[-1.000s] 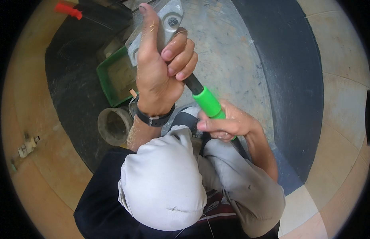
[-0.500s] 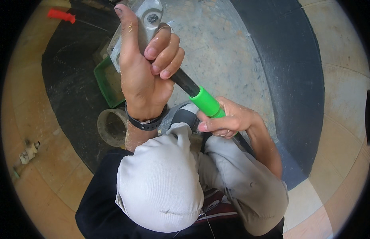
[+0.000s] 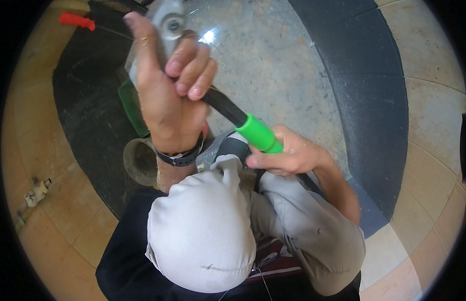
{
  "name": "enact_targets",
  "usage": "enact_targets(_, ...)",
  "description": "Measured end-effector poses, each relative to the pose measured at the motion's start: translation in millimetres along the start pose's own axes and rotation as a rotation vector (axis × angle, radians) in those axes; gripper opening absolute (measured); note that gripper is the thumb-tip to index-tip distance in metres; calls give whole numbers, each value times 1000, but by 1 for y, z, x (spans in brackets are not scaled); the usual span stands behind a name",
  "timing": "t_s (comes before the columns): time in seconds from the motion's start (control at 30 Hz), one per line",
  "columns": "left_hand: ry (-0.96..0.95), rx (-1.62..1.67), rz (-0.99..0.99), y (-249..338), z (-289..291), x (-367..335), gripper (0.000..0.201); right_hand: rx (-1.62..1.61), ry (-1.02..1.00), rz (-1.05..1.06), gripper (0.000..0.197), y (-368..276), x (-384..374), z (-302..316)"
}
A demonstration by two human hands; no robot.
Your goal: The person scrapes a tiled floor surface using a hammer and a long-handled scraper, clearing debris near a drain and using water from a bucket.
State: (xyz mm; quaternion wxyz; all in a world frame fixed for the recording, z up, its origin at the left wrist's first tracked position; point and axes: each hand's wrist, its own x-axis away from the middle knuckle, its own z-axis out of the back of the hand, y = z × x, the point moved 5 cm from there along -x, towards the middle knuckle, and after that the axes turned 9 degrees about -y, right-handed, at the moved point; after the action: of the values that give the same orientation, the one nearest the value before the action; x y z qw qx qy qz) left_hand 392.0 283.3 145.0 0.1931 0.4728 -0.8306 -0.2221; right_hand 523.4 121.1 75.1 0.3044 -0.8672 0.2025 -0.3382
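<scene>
A long-handled tool lies slantwise across the view, with a black shaft (image 3: pixel 225 107), a bright green sleeve (image 3: pixel 258 133) and a grey metal head (image 3: pixel 168 20) bolted at its far left end. Just below that head, my left hand (image 3: pixel 167 103) has its fingers curled round the tool, the thumb stretched upward; small pale crumbs cling to the thumb. Farther down, my right hand (image 3: pixel 296 151) grips the handle at the lower end of the green sleeve, near my right knee. The left hand is slightly blurred and hides part of the shaft.
Left of my left wrist stand a pale round container (image 3: pixel 138 163) and a green tray (image 3: pixel 131 108), partly covered. A tool with a red handle (image 3: pixel 77 20) lies at the upper left. Dark strips (image 3: pixel 368 95) border the pale, speckled surface (image 3: pixel 273 70). My bent knees fill the lower middle.
My left hand and the metal head have shifted left and slightly downward. The green sleeve has tilted a little, while my right hand has barely moved. A bright glint now shows beside the head.
</scene>
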Motion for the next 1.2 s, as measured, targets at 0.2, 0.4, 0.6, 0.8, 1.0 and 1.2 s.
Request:
enact_targets(0.2, -231, 125, -68, 13, 4, -4, 64, 855, 775, 299, 22, -27, 13, -8)
enact_targets(0.4, -224, -55, -96, -12, -12, -19, 109, 967, 949, 208, 26, -43, 32, -17)
enact_targets(0.6, -155, 128, -26, -35, -6, -13, 72, 1133, 1106, 12, 27, -41, 29, -7)
enact_targets(0.8, -192, -147, -23, -20, -24, 0, 59, 1083, 1075, 267, 34, -43, 15, -6)
enact_targets(1.0, -272, -5, 51, -19, -13, 6, 59, 816, 795, 260, 27, -35, 13, -1)
enact_targets(1.2, -473, 155, 128, -18, -22, 21, 53, 313, 82, 18, 30, -17, 17, -4)
